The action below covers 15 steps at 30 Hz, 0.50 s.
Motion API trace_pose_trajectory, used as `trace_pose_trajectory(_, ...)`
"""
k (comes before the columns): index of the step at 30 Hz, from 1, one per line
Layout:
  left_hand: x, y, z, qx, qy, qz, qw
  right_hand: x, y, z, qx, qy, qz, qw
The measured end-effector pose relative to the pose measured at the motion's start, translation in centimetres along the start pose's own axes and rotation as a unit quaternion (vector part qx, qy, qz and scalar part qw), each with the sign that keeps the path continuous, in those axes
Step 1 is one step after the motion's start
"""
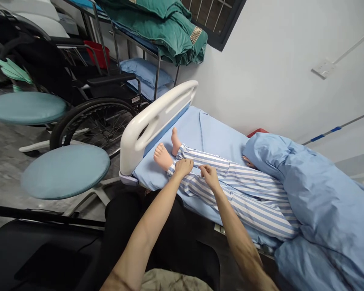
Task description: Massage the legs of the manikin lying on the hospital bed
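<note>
Both hands are down on the lower leg now! The striped trousers (pixel 248 190) are being worked at, on a dummy (pixel 163 157) laid on its back on the bed, its bare feet pointing toward the white bed end (pixel 148 125). The left hand (pixel 183 167) is curled over the cloth just above the cuff, though whether it is gripped or only pressed cannot be told from here. The right hand (pixel 209 177) is held close beside it, fingers drawn into a narrow pinch on the stripes. The step in hand is judged to be the handling of this trouser leg near the ankle, and any further move of the cloth would call for that pinch to be kept firm, with the leg kept steady.

The upper body is covered by a blue quilt (pixel 315 194), so the waist and chest cannot be seen, and a pale shape beside its edge is hard to make out. The fingertips are partly hidden by the hands themselves. A blue bed sheet (pixel 218 137) is spread beneath the legs. Off to the left, two round stools (pixel 65 171) and a wheelchair (pixel 63 72) are seen, and a rack of green quilts (pixel 166 32) is cut off by the top of the view.
</note>
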<state>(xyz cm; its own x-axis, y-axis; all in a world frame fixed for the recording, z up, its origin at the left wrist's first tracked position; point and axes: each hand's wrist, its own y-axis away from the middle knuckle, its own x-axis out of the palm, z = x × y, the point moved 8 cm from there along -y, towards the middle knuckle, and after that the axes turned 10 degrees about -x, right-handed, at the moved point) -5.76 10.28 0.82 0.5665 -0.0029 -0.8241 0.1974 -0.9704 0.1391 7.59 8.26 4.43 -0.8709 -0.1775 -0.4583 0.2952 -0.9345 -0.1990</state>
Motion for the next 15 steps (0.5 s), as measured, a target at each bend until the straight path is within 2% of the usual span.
trace_pose_trajectory(3, 0.2, 0.1, -0.3, 0.006, -0.028, -0.003, 1.0, -0.7, -1.3, 2.5, -0.028, -0.031, -0.034, 0.999)
trace_pose_trajectory(5, 0.5, 0.2, -0.5, 0.01, -0.047, 0.014, 0.999, -0.9, -1.7, 3.2, -0.031, -0.053, -0.059, 0.996)
trace_pose_trajectory(8, 1.0, 0.4, -0.2, 0.011, -0.054, 0.048, 0.997, -1.1, -1.5, 2.0, -0.019, -0.071, -0.093, 0.993)
trace_pose_trajectory(12, 0.5, 1.2, -0.1, 0.047, -0.041, 0.031, 0.998, -1.5, -0.5, -0.8, 0.011, -0.078, -0.134, 0.988)
trace_pose_trajectory(15, 0.3, 1.2, -0.1, 0.077, -0.011, 0.026, 0.997, -2.2, -0.5, -0.2, 0.026, -0.066, -0.134, 0.988)
